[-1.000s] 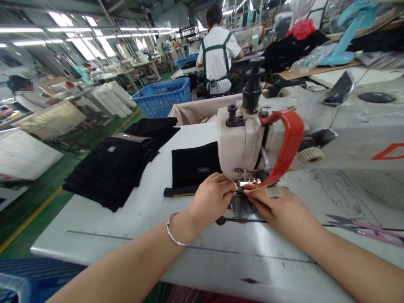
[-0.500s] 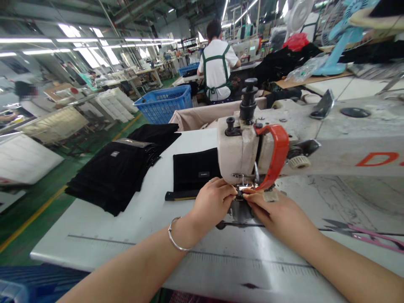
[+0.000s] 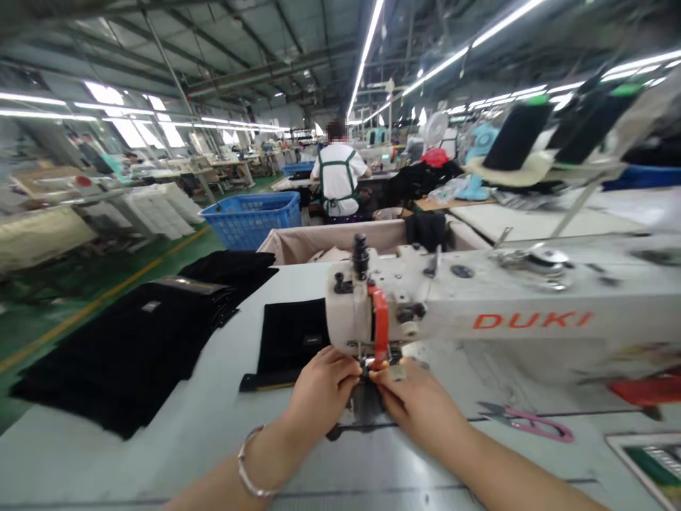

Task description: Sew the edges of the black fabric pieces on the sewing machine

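Note:
My left hand (image 3: pixel 322 394) and my right hand (image 3: pixel 418 404) meet fingertip to fingertip under the needle of a white sewing machine (image 3: pixel 479 309) with an orange guard (image 3: pixel 379 326). Both hands pinch something small and dark at the presser foot; I cannot make out what it is. A silver bangle (image 3: pixel 250 465) sits on my left wrist. A black fabric piece (image 3: pixel 290 341) with a small label lies flat just left of the machine head, behind my left hand.
A stack of black garments (image 3: pixel 122 348) covers the table's left side. Pink-handled scissors (image 3: pixel 524 419) lie to the right of my hands. A blue basket (image 3: pixel 252 216) stands beyond the table, and a person in a white shirt (image 3: pixel 339 177) sits further back.
The view has lifted and pulled back, so more of the machine's arm and the hall shows. My hands stay pinched together at the needle.

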